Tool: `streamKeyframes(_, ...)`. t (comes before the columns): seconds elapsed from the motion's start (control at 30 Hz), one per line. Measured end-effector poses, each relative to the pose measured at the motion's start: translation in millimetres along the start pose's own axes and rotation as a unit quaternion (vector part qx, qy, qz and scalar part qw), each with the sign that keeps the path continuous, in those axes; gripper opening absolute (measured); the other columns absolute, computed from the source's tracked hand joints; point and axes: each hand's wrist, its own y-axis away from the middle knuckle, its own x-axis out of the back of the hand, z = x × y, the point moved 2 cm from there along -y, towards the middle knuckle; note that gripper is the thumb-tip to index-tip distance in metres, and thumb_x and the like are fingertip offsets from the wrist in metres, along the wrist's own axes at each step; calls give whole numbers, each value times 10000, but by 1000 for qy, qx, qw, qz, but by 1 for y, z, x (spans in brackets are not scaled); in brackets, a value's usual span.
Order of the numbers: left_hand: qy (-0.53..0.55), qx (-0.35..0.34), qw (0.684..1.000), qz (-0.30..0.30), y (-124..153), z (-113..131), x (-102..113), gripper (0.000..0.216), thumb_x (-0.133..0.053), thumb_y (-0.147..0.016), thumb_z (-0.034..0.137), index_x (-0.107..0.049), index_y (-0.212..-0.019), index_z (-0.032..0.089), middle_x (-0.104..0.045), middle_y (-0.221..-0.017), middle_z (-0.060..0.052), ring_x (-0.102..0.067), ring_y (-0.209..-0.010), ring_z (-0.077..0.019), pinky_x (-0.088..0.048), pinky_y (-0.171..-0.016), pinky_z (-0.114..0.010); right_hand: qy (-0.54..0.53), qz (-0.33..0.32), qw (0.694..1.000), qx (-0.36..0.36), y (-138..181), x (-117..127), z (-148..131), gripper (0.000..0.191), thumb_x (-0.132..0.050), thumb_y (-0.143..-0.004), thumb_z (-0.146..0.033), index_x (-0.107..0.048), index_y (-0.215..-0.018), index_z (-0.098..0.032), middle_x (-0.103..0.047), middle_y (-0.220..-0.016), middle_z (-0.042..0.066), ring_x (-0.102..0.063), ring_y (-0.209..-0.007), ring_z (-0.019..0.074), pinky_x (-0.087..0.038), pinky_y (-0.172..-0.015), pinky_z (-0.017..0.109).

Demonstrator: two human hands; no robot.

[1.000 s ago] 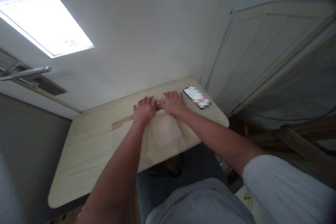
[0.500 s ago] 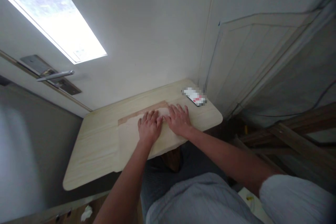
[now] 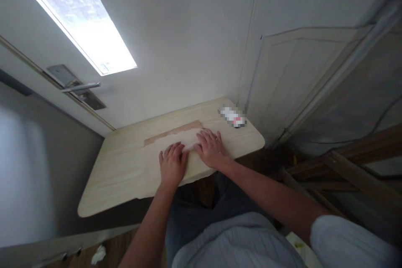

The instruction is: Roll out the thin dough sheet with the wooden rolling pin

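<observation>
Pale sheet point(image 3: 151, 169) lies on counter point(image 3: 108, 176), mid-length, reaching the near edge; brown strip point(image 3: 172, 132) along the sheet's far side. Left hand point(image 3: 173, 163) palm down on sheet, grip loose, fingers slightly spread and bent, nothing clasped visible. Right hand point(image 3: 211, 148) same, nearer counter's right end; whether fingertips pinch the sheet, can't tell. Phone point(image 3: 231, 117), pixelated, near far right corner.

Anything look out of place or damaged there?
A crumpled white scrap lies on the floor at lower left, looking like dropped litter. The pale sheet under the left hand has a wavy far edge; torn or not, I can't tell.
</observation>
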Motion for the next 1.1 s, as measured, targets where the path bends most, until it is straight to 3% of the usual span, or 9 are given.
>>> streamKeyframes(0.2,-62,25,997,-34,-16,-9,-5,565,-252,-997,495,-387,-1482,239,-419,-1540,-85,-339,-1428,-282,-265,-1137,-586,26,-22,999,-12,-23,-9,-6,603,-341,-994,-538,-435,-1454,-161,-418,-1522,133,-290,-1427,315,-93,-1162,602)
streamKeyframes(0.37,-84,40,994,-64,-42,-12,-7,577,-194,-998,508,-405,-1471,253,-412,-1545,-79,-352,-1416,-282,-287,-1124,-573,43,-25,999,-23,-46,-14,-5,595,-314,-998,-544,-458,-1430,-163,-439,-1506,140,-321,-1404,322,-105,-1155,599)
streamKeyframes(0.7,-82,56,993,-66,-82,-30,-19,591,-148,-994,516,-461,-1433,273,-450,-1519,-71,-391,-1375,-304,-311,-1097,-571,54,-30,997,-35,-90,-29,-4,546,-293,-1000,-516,-502,-1397,-205,-506,-1456,111,-361,-1368,323,-129,-1141,595)
streamKeyframes(1.1,-66,46,985,-155,-115,-45,-25,534,-205,-984,462,-447,-1436,310,-405,-1533,-100,-371,-1370,-339,-327,-1051,-643,50,-87,994,-45,-125,-40,2,556,-302,-974,-533,-496,-1408,-244,-479,-1479,94,-367,-1351,344,-191,-1113,602)
